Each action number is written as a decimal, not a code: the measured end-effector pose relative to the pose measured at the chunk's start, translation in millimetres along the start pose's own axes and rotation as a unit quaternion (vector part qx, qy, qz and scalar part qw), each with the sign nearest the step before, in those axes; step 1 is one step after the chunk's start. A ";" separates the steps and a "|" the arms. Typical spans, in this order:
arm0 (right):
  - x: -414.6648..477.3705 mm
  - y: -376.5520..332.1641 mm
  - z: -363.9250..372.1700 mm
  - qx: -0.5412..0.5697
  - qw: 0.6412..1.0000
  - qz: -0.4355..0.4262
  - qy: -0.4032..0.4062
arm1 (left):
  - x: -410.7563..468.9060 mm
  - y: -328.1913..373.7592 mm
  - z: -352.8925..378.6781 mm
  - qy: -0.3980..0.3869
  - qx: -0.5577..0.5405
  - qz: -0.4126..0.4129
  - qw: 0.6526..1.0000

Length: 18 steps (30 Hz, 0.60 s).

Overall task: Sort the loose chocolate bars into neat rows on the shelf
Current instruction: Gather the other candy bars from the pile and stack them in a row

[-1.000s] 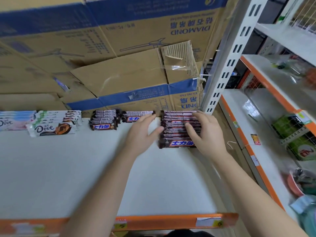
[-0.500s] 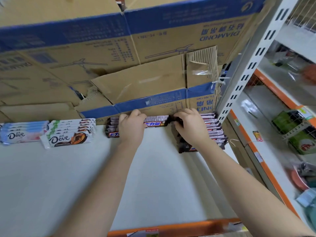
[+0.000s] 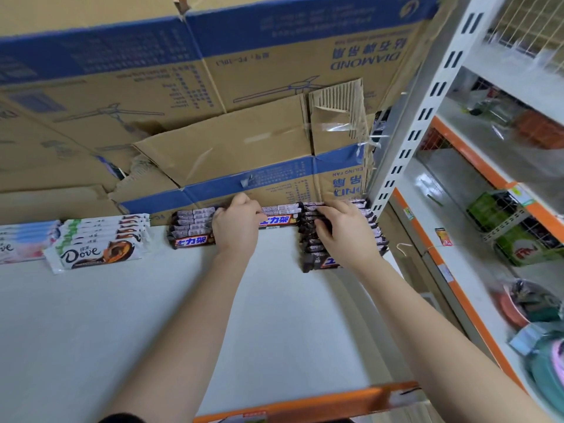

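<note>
Three rows of brown chocolate bars lie at the back of the white shelf (image 3: 146,331): a left row (image 3: 189,228), a short middle row (image 3: 279,219) and a longer right row (image 3: 319,261). My left hand (image 3: 236,225) lies between the left and middle rows, its fingers curled over the far end of the middle row's bars. My right hand (image 3: 346,235) rests on the right row, with its fingers hooked round the bars' left ends. Further left lie a white-and-green Dove row (image 3: 97,239) and a pale pink Dove row (image 3: 18,242).
Large cardboard boxes (image 3: 244,141) stand right behind the rows. A white slotted upright (image 3: 427,117) bounds the shelf on the right. Beyond it are orange-edged shelves (image 3: 457,270) with green boxes (image 3: 518,245). An orange price strip (image 3: 305,404) runs along the front edge.
Both hands have moved back towards the cardboard. My left hand left the gap beside the right row and now sits on the middle row. My right hand shifted onto the right row's far left part.
</note>
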State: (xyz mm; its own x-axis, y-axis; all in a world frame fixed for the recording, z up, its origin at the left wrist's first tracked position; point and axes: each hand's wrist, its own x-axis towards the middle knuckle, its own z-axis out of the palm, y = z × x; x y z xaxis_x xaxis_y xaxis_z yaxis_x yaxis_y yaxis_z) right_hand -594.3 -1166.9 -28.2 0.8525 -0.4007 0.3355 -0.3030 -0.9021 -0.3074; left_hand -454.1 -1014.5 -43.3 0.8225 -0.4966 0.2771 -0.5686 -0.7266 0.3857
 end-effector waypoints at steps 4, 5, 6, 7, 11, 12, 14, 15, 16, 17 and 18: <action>1.1 0.7 -0.1 0.000 1.000 0.002 -0.007 | -3.7 3.1 -4.7 0.010 0.030 -0.006 0.999; 1.4 -0.7 0.2 0.004 1.000 -0.005 -0.003 | -5.9 1.1 -7.5 0.023 0.031 0.000 0.999; 2.0 -4.0 0.4 0.013 1.000 -0.017 0.001 | -8.5 -2.4 -10.7 0.043 0.028 0.009 0.999; 2.9 -10.0 0.8 0.029 0.999 -0.032 0.004 | -11.6 -7.7 -14.7 0.071 0.028 0.018 0.997; 3.2 -49.9 8.8 0.095 0.992 -0.082 0.001 | -25.1 -47.5 -35.5 0.128 0.020 -0.006 0.992; 1.7 -61.5 12.5 0.106 0.990 -0.089 -0.009 | -28.7 -58.4 -39.7 0.123 0.015 -0.025 0.992; -2.6 -83.1 22.6 0.124 0.986 -0.104 -0.043 | -36.1 -77.0 -43.1 0.097 0.008 -0.053 0.994; -4.6 -92.1 29.3 0.130 0.983 -0.115 -0.066 | -39.2 -83.9 -43.7 0.079 -0.001 -0.062 0.995; -6.3 -100.4 36.2 0.134 0.979 -0.122 -0.089 | -41.5 -89.9 -44.0 0.057 -0.016 -0.074 0.995; -7.9 -108.0 42.5 0.137 0.977 -0.126 -0.109 | -42.8 -94.8 -44.8 0.034 -0.034 -0.089 0.995; -9.1 -114.5 48.1 0.142 0.974 -0.129 -0.120 | -43.1 -98.7 -46.2 0.015 -0.053 -0.102 0.993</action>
State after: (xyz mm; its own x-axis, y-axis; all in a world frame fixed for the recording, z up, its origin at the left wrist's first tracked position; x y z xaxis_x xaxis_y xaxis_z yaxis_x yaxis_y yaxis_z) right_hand -546.9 -1052.2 -38.9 0.9701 -0.0863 0.2267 0.0359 -0.8731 -0.4862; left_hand -433.9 -899.5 -52.8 0.9207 -0.3292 0.2097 -0.3900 -0.7550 0.5272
